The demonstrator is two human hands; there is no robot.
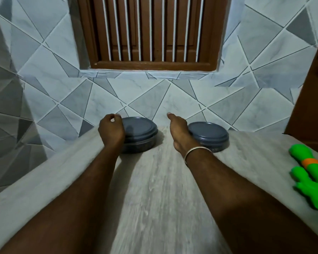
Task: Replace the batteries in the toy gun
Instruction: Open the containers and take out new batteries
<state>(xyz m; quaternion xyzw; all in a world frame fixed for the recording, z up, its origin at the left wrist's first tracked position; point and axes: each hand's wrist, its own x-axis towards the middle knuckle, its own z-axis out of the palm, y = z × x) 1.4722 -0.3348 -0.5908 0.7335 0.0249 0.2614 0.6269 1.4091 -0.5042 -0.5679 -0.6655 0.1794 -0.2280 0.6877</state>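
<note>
The left hand (pixel 111 129) is curled into a loose fist with nothing visible in it, in front of the near-left side of the left lidded container (pixel 139 133); contact is unclear. The right hand (pixel 179 132) is stretched flat, fingers together, empty, its edge beside the right lidded container (pixel 208 135). A metal bangle (pixel 196 153) circles the right wrist. Both containers sit at the table's (pixel 160 189) far edge against the tiled wall (pixel 154 96). Bare tabletop runs between the forearms. The green toy gun (pixel 309 176) lies at the table's right edge, well apart from both hands.
</note>
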